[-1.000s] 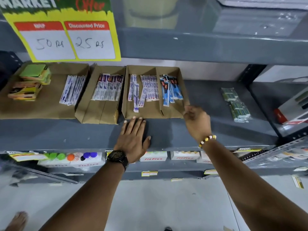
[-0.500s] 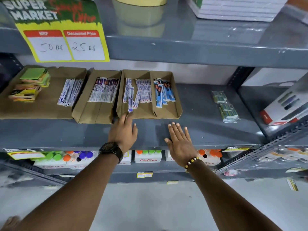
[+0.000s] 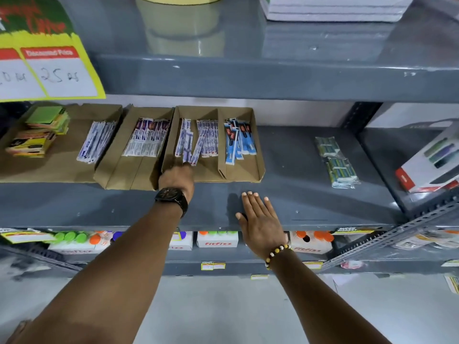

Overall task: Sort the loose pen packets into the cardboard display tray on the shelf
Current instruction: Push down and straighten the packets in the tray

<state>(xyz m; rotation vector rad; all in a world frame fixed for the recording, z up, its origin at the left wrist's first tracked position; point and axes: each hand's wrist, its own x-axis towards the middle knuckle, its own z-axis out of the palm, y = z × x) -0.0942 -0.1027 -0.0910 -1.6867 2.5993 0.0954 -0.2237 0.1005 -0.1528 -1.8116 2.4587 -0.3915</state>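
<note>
Even overhead light, glossy shelf (image 3: 298, 78) glare, soft fisheye-bent edges.

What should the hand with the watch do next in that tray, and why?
Probably pinch the slanted packet and turn it straight. The left hand already reaches into the tray at that packet's near end, which lies askew across its neighbours. The right hand rests flat on the shelf.

**Cardboard, plastic film and painted steel**

The display tray (image 3: 238, 173) is plain brown cardboard, matt and creased at its folds. The pen packets (image 3: 239, 140) inside are glossy printed plastic film. The shelf (image 3: 298, 184) under them is smooth grey painted metal with a dull sheen.
</note>
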